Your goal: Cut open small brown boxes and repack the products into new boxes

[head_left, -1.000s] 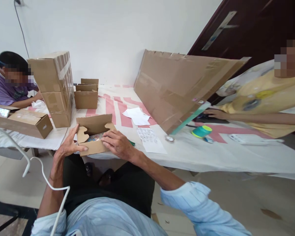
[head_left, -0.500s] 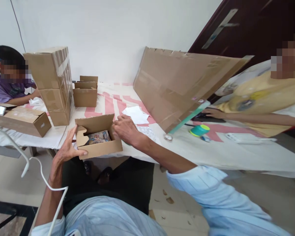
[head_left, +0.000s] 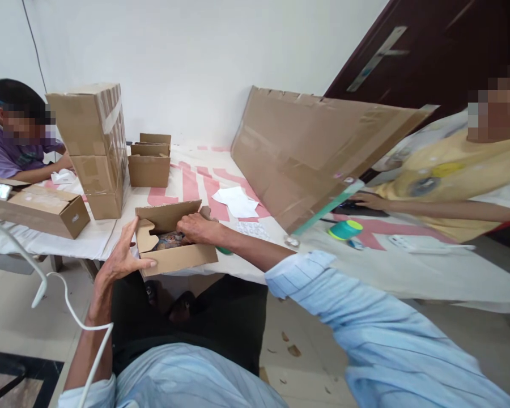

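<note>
A small open cardboard box (head_left: 181, 261) is at the table's front edge, its back flap (head_left: 165, 214) raised. My left hand (head_left: 125, 252) grips the box's left end, thumb along the front wall and fingers behind. Inside lies a packet with a colourful print (head_left: 168, 240), partly covered. My right hand (head_left: 198, 228) reaches over the box's right end with its fingers curled down inside, beside the packet. Whatever those fingertips hold, if anything, is hidden.
White papers (head_left: 236, 201) lie behind the box. A large cardboard sheet (head_left: 306, 153) leans at the right, near a green tape roll (head_left: 345, 229) and a power strip (head_left: 425, 245). Stacked cartons (head_left: 96, 153) and smaller boxes (head_left: 148, 170) stand left. People sit at both sides.
My right hand has moved from the box's right end flap left and down into the box, over the packet's right part. My left hand keeps its grip on the box.
</note>
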Available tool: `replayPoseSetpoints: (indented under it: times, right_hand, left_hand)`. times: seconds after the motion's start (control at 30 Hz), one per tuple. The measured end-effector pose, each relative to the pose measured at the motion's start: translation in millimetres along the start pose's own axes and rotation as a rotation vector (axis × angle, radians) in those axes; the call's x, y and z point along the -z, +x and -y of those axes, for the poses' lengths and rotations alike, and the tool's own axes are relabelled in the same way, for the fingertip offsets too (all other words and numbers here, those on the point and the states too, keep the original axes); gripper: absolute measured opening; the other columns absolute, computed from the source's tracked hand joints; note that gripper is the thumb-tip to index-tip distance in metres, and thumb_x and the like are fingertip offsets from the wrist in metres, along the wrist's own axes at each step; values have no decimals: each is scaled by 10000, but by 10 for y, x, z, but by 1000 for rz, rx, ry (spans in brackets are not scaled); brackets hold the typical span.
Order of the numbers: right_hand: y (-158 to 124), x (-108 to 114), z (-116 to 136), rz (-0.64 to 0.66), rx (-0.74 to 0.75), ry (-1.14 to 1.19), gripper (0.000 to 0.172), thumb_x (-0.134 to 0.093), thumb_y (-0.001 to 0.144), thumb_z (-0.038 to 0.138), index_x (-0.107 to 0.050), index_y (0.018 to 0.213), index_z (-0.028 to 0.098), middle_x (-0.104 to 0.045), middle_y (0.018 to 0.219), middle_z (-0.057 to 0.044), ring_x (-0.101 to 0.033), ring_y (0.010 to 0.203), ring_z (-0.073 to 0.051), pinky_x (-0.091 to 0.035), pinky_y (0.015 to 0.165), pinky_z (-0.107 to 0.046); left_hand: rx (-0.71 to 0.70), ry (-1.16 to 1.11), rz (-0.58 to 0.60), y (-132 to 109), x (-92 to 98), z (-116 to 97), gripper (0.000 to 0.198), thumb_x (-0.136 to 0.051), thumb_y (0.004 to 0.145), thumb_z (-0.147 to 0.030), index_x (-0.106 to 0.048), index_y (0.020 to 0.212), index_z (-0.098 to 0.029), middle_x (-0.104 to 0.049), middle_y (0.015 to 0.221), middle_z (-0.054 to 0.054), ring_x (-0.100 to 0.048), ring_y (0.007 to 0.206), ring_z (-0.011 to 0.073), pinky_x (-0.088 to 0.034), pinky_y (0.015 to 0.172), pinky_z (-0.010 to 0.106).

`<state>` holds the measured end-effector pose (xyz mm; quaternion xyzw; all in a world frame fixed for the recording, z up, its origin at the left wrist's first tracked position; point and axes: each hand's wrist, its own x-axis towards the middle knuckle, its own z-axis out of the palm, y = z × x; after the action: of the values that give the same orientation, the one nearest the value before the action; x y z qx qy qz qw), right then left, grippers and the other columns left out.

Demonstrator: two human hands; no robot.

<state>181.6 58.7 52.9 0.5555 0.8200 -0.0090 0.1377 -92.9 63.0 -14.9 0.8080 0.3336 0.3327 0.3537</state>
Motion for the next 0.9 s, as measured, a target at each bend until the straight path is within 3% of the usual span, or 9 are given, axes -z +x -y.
replayPoseSetpoints:
  times: [0.1, 0.2, 0.3, 0.4, 0.57, 0.63, 0.73, 0.9]
  right_hand:
    - [5, -40, -30, -35, 32, 25, 186, -731, 926, 181, -850, 1070, 172, -813, 1144, -178, -771, 1056, -314, -512, 819, -331]
    - [-7, -52, -55, -45, 50, 46, 215, -642, 969, 156, -848, 1023, 184, -818, 1074, -146, -768, 992, -275, -484, 785, -313]
    - [-19, -61, -88, -57, 92, 84, 179, -716, 959, 246, -828, 1092, 202, -807, 1107, -123, -751, 1009, -252, -483, 797, -291]
    - [-6, -68, -108, -63, 143, 125, 270, -804, 910, 311, -803, 1162, 214, -794, 1154, -110, -733, 1033, -242, -483, 815, -278]
    - [62, -43, -72, 10, 114, 116, 122, -754, 901, 226, -837, 988, 209, -805, 990, -92, -730, 909, -225, -442, 736, -279]
    - [69, -38, -60, 26, 121, 120, 160, -684, 926, 182, -841, 929, 214, -805, 945, -81, -719, 866, -208, -419, 705, -277]
    - [40, -53, -77, -29, 150, 137, 219, -616, 955, 162, -823, 903, 212, -801, 964, -72, -691, 863, -191, -393, 695, -276]
    - [-58, 10, -202, -230, 220, 163, 167, -587, 937, 147, -726, 855, 188, -741, 965, -65, -624, 890, -182, -391, 765, -281]
  left_hand:
    - [0, 1, 0, 4, -2, -14, 1320, -904, 713, -704, -185, 1753, -324, -235, 1779, 173, -303, 1608, 480, -522, 1164, 586]
    - [14, -3, -2, -4, 1, -25, 1333, -907, 702, -710, -186, 1753, -323, -232, 1779, 171, -304, 1608, 480, -518, 1168, 589]
    - [27, -12, 3, -10, 9, -35, 1333, -904, 709, -705, -181, 1755, -303, -213, 1786, 177, -300, 1609, 481, -504, 1183, 596]
    - [35, -13, 17, 2, 14, -50, 1323, -898, 721, -696, -173, 1756, -306, -211, 1787, 174, -300, 1610, 473, -497, 1189, 597]
    - [48, -5, 18, 41, 22, -58, 1321, -897, 724, -693, -169, 1757, -308, -234, 1775, 184, -313, 1605, 466, -516, 1165, 585]
    - [52, -1, 20, 48, 29, -53, 1314, -895, 729, -689, -175, 1757, -300, -240, 1774, 186, -323, 1600, 470, -525, 1157, 580]
    - [54, 3, 16, 53, 38, -46, 1314, -901, 716, -690, -194, 1754, -303, -254, 1771, 179, -340, 1588, 484, -534, 1144, 588]
    - [67, -24, 16, 86, 36, -48, 1304, -911, 718, -656, -200, 1752, -300, -262, 1767, 181, -347, 1589, 472, -519, 1164, 575]
